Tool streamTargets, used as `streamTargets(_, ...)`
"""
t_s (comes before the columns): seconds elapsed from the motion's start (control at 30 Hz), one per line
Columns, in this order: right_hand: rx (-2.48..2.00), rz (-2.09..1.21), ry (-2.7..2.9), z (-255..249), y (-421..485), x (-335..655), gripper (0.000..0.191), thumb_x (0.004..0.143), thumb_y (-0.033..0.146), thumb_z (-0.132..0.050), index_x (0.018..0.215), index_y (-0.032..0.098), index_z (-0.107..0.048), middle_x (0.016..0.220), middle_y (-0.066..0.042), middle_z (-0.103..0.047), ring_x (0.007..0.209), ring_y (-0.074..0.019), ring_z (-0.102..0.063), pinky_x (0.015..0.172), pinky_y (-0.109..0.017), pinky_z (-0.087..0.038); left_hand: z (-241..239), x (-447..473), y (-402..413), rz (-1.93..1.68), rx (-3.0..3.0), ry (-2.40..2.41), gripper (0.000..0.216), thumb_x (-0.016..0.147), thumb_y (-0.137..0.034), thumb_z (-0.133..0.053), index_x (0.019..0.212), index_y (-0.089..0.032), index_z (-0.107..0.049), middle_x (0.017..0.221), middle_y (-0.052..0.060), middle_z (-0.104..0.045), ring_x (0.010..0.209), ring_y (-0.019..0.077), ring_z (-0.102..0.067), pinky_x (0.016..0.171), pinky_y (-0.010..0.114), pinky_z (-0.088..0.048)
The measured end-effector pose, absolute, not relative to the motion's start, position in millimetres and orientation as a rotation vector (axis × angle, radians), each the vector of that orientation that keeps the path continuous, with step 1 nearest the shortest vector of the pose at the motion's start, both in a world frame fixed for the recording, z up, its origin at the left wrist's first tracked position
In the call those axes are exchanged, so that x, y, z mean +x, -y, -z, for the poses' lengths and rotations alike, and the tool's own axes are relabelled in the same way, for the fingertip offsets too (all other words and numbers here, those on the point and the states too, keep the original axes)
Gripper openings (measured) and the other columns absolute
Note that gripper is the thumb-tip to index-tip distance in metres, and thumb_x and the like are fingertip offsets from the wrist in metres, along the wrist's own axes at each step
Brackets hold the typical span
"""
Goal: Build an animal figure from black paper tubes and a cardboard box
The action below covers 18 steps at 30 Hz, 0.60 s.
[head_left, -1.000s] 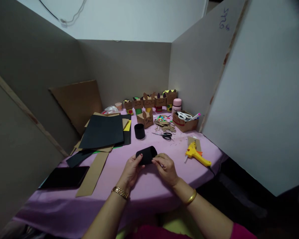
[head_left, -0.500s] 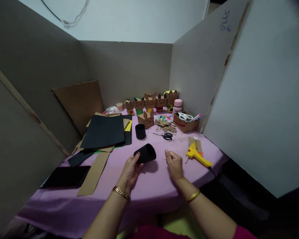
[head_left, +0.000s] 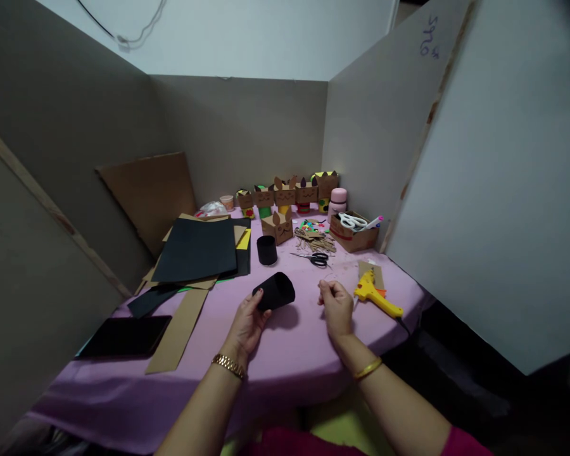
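My left hand (head_left: 247, 323) grips a black paper tube (head_left: 272, 292) by its near end, thumb on top. The tube lies tilted over the cloth, its open end facing right. To the right of it, my right hand (head_left: 336, 307) is closed with thumb and fingertips pinched together; what they hold, if anything, is too small to make out. A second black paper tube (head_left: 266, 251) stands upright beyond the held one. The yellow glue gun (head_left: 375, 296) lies to the right of my right hand, and black-handled scissors (head_left: 318, 259) lie beyond that hand.
On the left are stacked black sheets (head_left: 197, 250), a cardboard strip (head_left: 180, 332) and a dark tablet (head_left: 123, 337). Cardboard animal faces (head_left: 285, 193) line the back. A box (head_left: 354, 237) with white scissors, a pink bottle (head_left: 337, 201) and cardboard scraps (head_left: 316, 240) stand or lie at right.
My right hand has shifted slightly to the right, its fingers now pinched with the thumb turned inward. My left hand still holds the tube, almost in the same place.
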State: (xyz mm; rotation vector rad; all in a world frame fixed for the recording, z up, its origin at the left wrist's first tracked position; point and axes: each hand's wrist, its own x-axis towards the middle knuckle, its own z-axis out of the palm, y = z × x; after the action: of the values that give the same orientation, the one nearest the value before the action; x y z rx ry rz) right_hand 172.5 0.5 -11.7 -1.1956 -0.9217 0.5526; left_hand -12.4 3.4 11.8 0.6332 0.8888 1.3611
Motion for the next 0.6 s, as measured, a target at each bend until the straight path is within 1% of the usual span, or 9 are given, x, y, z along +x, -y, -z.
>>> streamTargets(0.07,-1.164,-0.551,1.027,9.0,5.8,168.1,0.043,0.086,0.046,-0.051,0.053,0.019,-0.051,0.043,0.006,-0.046,0.039,-0.0091,-0.044,0.04,-0.022,-0.036,-12.1,-11.9,-2.7,-1.344,0.66,-0.9,0.013,0.086,-0.022,-0.058,0.096,-0.014,-0.059,0.09,0.001,-0.062,0.067,0.0102,-0.059,0.053,0.023,-0.05)
streamTargets(0.1,-1.149,-0.55,1.071,8.3,7.8,166.5,0.041,0.087,0.045,-0.048,0.057,0.018,-0.055,0.048,0.005,-0.05,0.041,-0.0094,-0.046,0.039,-0.022,-0.036,-12.6,-11.6,-2.2,-1.334,0.677,-0.906,0.013,0.086,-0.022,-0.058,0.096,-0.014,-0.059,0.089,0.001,-0.062,0.067,0.0101,-0.059,0.053,0.023,-0.05)
streamTargets(0.17,-1.118,-0.541,1.139,7.9,9.2,164.9,0.032,0.089,0.042,-0.044,0.082,0.017,-0.062,0.07,-0.001,-0.061,0.048,-0.0104,-0.053,0.04,-0.021,-0.039,-13.8,-10.6,-1.2,-1.305,0.718,-0.919,0.013,0.086,-0.022,-0.058,0.095,-0.014,-0.059,0.087,0.001,-0.062,0.065,0.0097,-0.059,0.053,0.023,-0.05)
streamTargets(0.23,-1.087,-0.518,1.21,7.2,9.0,164.7,0.03,0.089,0.038,-0.044,0.107,0.019,-0.059,0.096,-0.006,-0.061,0.062,-0.0125,-0.06,0.048,-0.024,-0.046,-15.1,-9.2,0.0,-1.268,0.77,-0.928,0.012,0.086,-0.022,-0.058,0.094,-0.013,-0.059,0.087,0.001,-0.062,0.065,0.0097,-0.059,0.053,0.023,-0.05)
streamTargets(0.3,-1.05,-0.492,1.314,5.4,9.4,164.4,0.031,0.089,0.035,-0.045,0.113,0.02,-0.058,0.107,-0.009,-0.059,0.079,-0.0164,-0.062,0.061,-0.028,-0.05,-15.9,-7.5,1.5,-1.228,0.833,-0.928,0.012,0.085,-0.022,-0.058,0.094,-0.013,-0.06,0.087,0.001,-0.063,0.066,0.0101,-0.06,0.054,0.023,-0.05)
streamTargets(0.4,-0.984,-0.462,1.503,2.2,12.5,161.0,0.025,0.084,0.037,-0.055,0.1,0.02,-0.065,0.1,-0.009,-0.062,0.093,-0.022,-0.058,0.071,-0.032,-0.049,-15.5,-4.8,3.6,-1.164,0.933,-0.915,0.014,0.084,-0.023,-0.06,0.094,-0.013,-0.061,0.087,0.001,-0.064,0.068,0.0109,-0.061,0.056,0.024,-0.051)
streamTargets(0.5,-0.976,-0.419,1.607,1.0,15.2,155.3,0.025,0.072,0.04,-0.07,0.085,0.019,-0.065,0.088,-0.008,-0.063,0.084,-0.0234,-0.056,0.073,-0.035,-0.045,-13.3,-2.8,4.8,-1.121,1.013,-0.896,0.017,0.084,-0.023,-0.061,0.097,-0.013,-0.062,0.089,0.002,-0.066,0.074,0.013,-0.062,0.064,0.029,-0.052)
streamTargets(0.53,-0.987,-0.405,1.617,1.2,15.5,153.8,0.022,0.073,0.039,-0.069,0.081,0.019,-0.063,0.083,-0.007,-0.062,0.08,-0.0227,-0.054,0.072,-0.035,-0.043,-12.4,-2.3,4.9,-1.116,1.032,-0.895,0.018,0.084,-0.023,-0.061,0.098,-0.013,-0.062,0.091,0.002,-0.066,0.076,0.0135,-0.063,0.066,0.03,-0.052)
streamTargets(0.6,-1.012,-0.392,1.624,2.0,15.2,152.2,0.019,0.083,0.036,-0.058,0.074,0.019,-0.06,0.075,-0.005,-0.058,0.074,-0.0206,-0.052,0.069,-0.034,-0.041,-10.9,-1.7,4.9,-1.112,1.061,-0.902,0.019,0.084,-0.024,-0.061,0.1,-0.014,-0.062,0.092,0.002,-0.066,0.076,0.0136,-0.062,0.067,0.03,-0.052)
